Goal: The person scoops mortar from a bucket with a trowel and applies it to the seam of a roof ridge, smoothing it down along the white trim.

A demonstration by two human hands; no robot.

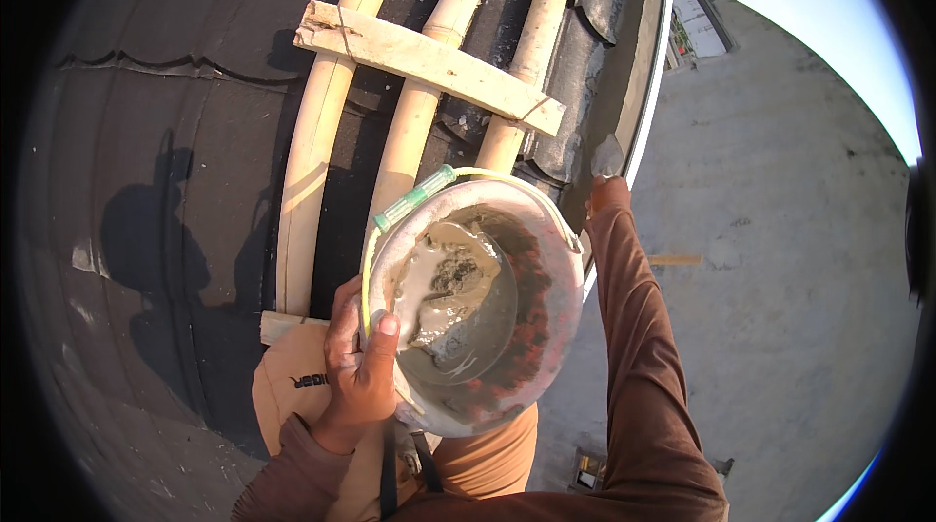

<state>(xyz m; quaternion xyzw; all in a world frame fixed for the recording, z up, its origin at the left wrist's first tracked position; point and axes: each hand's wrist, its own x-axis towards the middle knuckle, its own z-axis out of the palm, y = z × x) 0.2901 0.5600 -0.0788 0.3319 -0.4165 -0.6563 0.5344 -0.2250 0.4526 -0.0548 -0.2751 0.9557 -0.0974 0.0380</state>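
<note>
My left hand (362, 366) grips the near-left rim of a round bucket (558, 322), thumb over the lip and fingers against the outer wall. Wet grey mortar (456, 278) lies inside the tilted bucket, and the inner wall is smeared with it. A thin handle with a green sleeve (415, 198) rests along the far rim. Stretched ahead to the right, my right hand (610, 193) is closed on what looks like a small pointed trowel (607, 157), its grey blade against the mortared roof edge (624, 83). The fingers of that hand are mostly hidden.
Bamboo poles (409, 132) run up the dark tiled roof (195, 230), tied to a wooden crosspiece (429, 64). A lower board (283, 327) lies by my leg. Beyond the white edge strip (651, 74), a grey concrete surface (780, 230) lies to the right.
</note>
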